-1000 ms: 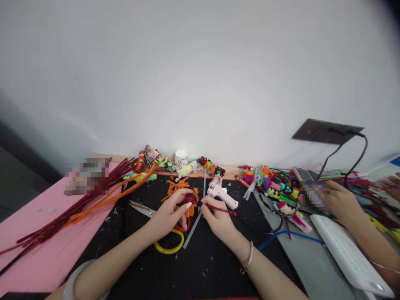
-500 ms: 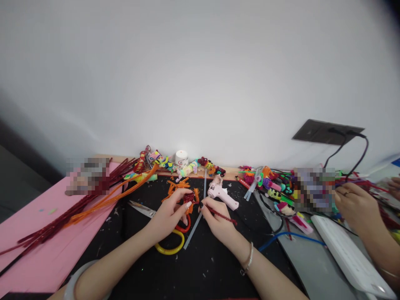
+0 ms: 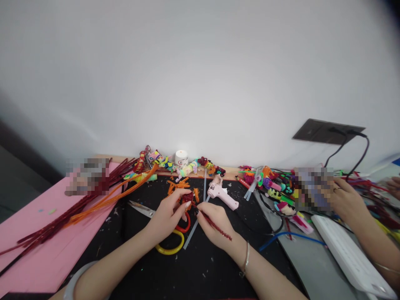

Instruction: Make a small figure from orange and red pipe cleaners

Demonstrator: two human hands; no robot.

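My left hand (image 3: pixel 167 214) pinches a small red and orange pipe-cleaner figure (image 3: pixel 188 198) above the black mat (image 3: pixel 193 266). My right hand (image 3: pixel 215 227) is closed on a dark red glitter pipe cleaner (image 3: pixel 215 225) whose front end meets the figure; its free end lies back across my hand toward the wrist. Both hands are close together at the mat's middle. Under my left hand lie scissors (image 3: pixel 142 208) with yellow and red handles (image 3: pixel 170 246).
A pink glue gun (image 3: pixel 222 195) lies just behind my right hand. Red and orange pipe cleaners (image 3: pixel 78 208) lie on a pink sheet (image 3: pixel 37 250) at left. Another person's hand (image 3: pixel 346 202) works among coloured craft pieces (image 3: pixel 275 187) at right, near a white power strip (image 3: pixel 346 254).
My right hand has turned and drawn back, swinging the red pipe cleaner's free end down toward my wrist. The other person's hand at right has shifted slightly left.
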